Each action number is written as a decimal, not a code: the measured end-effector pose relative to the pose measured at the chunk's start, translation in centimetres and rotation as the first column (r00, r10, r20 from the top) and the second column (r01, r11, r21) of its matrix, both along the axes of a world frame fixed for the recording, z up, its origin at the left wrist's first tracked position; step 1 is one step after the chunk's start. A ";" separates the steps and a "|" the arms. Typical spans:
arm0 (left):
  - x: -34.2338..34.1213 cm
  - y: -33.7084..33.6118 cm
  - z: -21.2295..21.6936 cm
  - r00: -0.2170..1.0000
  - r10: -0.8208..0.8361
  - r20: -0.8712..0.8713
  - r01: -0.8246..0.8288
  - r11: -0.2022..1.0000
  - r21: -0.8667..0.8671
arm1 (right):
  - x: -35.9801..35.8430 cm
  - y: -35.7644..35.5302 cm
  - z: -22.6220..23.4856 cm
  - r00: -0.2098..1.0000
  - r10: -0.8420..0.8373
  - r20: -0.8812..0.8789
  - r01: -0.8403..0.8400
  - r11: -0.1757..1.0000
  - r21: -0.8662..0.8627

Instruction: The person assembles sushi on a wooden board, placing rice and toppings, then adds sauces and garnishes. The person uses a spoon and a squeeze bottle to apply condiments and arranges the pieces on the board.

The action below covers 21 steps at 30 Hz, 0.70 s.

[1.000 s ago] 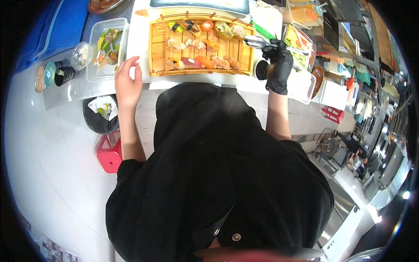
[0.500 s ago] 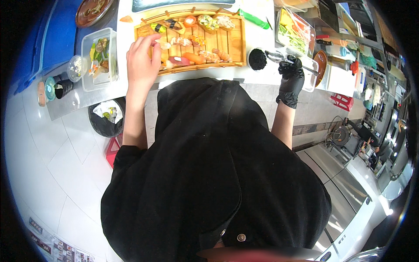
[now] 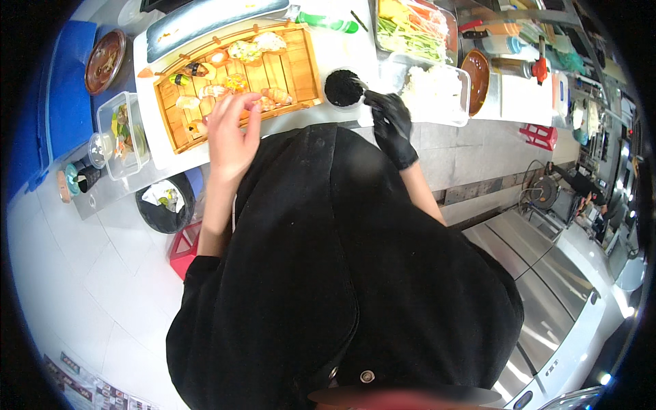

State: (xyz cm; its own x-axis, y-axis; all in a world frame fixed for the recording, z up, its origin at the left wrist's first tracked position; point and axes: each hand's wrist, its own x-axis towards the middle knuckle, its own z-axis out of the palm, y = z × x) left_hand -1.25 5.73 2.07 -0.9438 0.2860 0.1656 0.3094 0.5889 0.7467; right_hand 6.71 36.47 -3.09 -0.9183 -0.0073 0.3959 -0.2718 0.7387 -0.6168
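Observation:
My bare left hand (image 3: pixel 232 140) hovers over the near edge of a wooden sushi boat (image 3: pixel 301 51), fingers apart and nothing in them. It hides some of the front row of sushi. Pieces still showing include shrimp-topped nigiri (image 3: pixel 277 96) and topped rolls (image 3: pixel 246 50). My right hand (image 3: pixel 391 126), in a black glove, is closed around a thin metal spoon (image 3: pixel 359 84), blurred and partly hidden by the fingers. The spoon's tip is at the right rim of a small tub of fine black grains (image 3: pixel 344 87).
A clear container of white rice (image 3: pixel 437 92) sits right of the tub, below a box of cut vegetables (image 3: pixel 413 31). A green squeeze tube (image 3: pixel 328 22) and long dark plate (image 3: pixel 212 24) lie behind the boat. Left are a scrap container (image 3: pixel 123 133) and bin (image 3: pixel 164 205).
My right hand has brought the spoon left to the black-grain tub, uncovering the rice. My view has shifted, and my left hand is now over the front row of the boat.

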 end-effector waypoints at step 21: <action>-12.4 20.7 -7.9 0.981 -0.086 -0.176 -0.094 0.583 -0.807 | -7.4 8.7 0.2 0.965 -0.084 0.248 0.254 0.540 -0.803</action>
State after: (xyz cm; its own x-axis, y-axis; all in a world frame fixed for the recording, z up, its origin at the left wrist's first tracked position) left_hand -13.66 26.43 -5.81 -0.9240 0.3813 0.0286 0.3764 0.9201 -0.1084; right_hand -0.67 45.15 -2.88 -0.9144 0.4047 -0.0076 -0.0338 -0.0951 -0.9949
